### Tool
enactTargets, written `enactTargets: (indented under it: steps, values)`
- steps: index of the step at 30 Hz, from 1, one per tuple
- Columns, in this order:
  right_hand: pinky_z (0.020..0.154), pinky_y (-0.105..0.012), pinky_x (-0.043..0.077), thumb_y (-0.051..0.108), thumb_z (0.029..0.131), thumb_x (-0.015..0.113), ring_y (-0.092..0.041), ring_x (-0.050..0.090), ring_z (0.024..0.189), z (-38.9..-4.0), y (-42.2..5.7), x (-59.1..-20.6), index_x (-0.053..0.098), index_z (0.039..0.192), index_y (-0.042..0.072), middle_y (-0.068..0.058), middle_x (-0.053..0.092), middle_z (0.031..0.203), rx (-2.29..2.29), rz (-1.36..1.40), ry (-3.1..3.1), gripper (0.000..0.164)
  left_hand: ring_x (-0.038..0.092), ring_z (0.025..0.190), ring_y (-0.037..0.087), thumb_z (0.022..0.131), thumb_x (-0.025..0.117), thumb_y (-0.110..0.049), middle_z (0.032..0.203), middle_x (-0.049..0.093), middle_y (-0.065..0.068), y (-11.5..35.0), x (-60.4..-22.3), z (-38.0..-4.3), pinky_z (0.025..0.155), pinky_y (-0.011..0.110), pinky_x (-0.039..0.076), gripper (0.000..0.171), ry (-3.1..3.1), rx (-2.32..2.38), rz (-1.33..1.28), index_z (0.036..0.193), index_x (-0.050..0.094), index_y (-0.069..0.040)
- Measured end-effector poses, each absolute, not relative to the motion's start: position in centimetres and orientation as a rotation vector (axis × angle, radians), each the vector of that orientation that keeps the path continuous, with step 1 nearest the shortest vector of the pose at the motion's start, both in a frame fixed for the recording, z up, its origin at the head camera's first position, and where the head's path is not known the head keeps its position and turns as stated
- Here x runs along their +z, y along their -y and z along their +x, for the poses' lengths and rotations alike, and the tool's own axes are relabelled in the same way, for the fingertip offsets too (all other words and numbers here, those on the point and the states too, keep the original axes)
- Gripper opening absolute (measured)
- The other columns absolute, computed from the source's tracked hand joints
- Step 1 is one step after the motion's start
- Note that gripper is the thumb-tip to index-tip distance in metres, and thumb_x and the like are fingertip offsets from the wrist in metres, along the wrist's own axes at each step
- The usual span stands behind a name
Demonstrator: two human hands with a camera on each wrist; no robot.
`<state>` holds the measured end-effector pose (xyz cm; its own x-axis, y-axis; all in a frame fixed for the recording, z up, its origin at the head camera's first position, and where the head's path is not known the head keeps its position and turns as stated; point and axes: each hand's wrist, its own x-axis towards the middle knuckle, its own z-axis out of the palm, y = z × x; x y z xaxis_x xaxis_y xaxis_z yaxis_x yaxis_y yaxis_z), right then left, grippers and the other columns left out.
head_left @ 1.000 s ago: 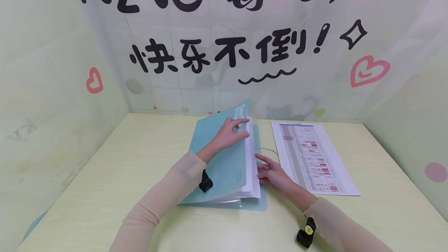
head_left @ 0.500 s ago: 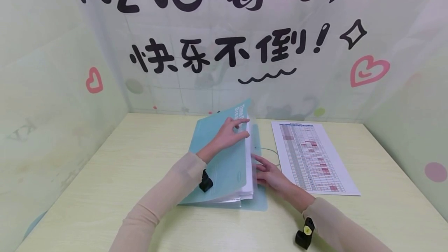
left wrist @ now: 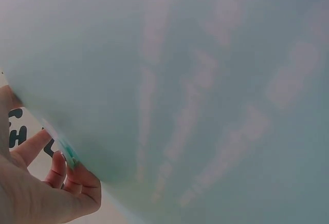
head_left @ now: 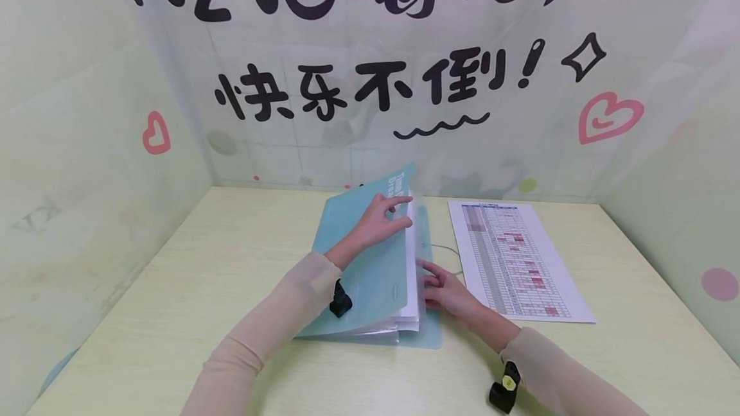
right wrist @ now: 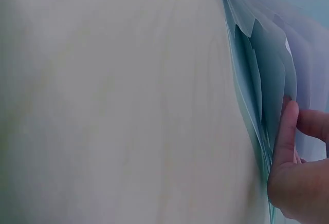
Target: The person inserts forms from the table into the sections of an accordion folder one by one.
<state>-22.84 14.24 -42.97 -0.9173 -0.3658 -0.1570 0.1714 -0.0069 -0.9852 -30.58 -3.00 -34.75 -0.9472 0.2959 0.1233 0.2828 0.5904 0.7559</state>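
Note:
A light-blue display-book folder (head_left: 361, 287) lies partly open, its front cover raised and slanting left, white lettering at its top. My left hand (head_left: 376, 222) lies over this cover and grips its right edge; the left wrist view shows the fingers (left wrist: 85, 185) curled at that edge. White-filled plastic sleeves (head_left: 412, 300) stand beneath the cover, above the flat back cover (head_left: 429, 338). From the right, my right hand (head_left: 453, 297) pinches a clear sleeve's edge between thumb and finger. Several bluish sleeves (right wrist: 272, 70) fan out beside these fingertips in the right wrist view.
A printed table sheet (head_left: 511, 262) with red-marked cells lies right of the folder. A thin elastic cord (head_left: 445, 247) loops from the folder toward it. The pale wooden table (head_left: 191, 275) meets a decorated backdrop (head_left: 358, 159) behind. Black camera mounts (head_left: 505, 389) sit at both wrists.
The white-filled sleeves have shifted left, closer to the raised cover, and more of the back cover shows. My right fingers have moved slightly at the sleeve edges. My left hand has stayed still.

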Motion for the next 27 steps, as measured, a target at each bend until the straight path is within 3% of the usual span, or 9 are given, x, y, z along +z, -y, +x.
enactTargets:
  steps: [14, 27]
  values:
    - [0.067, -0.032, 0.047, -0.003, 0.081, 0.055, -0.019, 0.057, 0.08, -22.7, -14.2, -43.0, 0.024, 0.135, -0.005, -0.013, 0.057, 0.096, -1.909, -0.197, -2.023, 0.062, 0.041, 0.086, 0.019, 0.081, 0.059, -0.029, 0.099, 0.039, 0.007, 3.1, -34.7, -30.6, 0.065, 0.029, 0.036, 0.045, -2.776, 1.326, 0.517, 0.125, 0.052, -0.022]
    - [0.067, -0.032, 0.048, 0.006, 0.087, 0.051, -0.019, 0.06, 0.069, -23.8, -17.6, -40.9, 0.043, 0.12, -0.012, -0.019, 0.058, 0.094, -1.823, -0.163, -2.231, 0.038, 0.041, 0.086, 0.019, 0.08, 0.06, -0.031, 0.097, 0.039, 0.006, 3.0, -34.6, -30.6, 0.064, 0.027, 0.037, 0.047, -2.781, 1.315, 0.511, 0.125, 0.052, -0.021]
